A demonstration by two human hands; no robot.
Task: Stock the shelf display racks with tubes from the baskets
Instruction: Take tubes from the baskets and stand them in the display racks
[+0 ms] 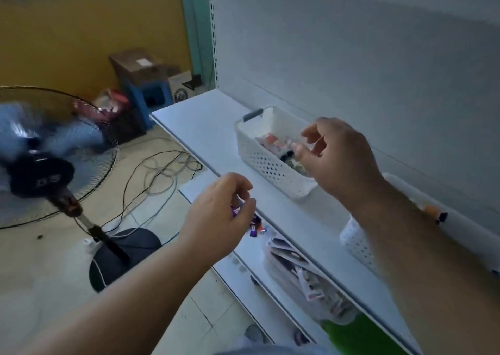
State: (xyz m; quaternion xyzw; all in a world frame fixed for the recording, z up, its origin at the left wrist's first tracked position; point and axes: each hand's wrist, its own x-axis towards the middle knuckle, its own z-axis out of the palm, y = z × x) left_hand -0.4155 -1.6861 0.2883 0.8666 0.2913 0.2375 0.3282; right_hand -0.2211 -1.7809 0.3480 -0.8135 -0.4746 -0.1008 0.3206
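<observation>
Tubes, small purple foil-printed (236, 211): left hand (220, 214) pinching them in curled fingers, hovering off shelf edge, above lower shelf. More purple tubes (254, 226) lying just beyond, on white lower shelf (244, 276). Right hand (336, 155) reaching farther, over white perforated plastic basket (266, 159) on white upper shelf (205, 127); fingers loosely curled, apparently gripping nothing. Advice: be keeping left pinch firm; be picking one tube at a time from basket.
</observation>
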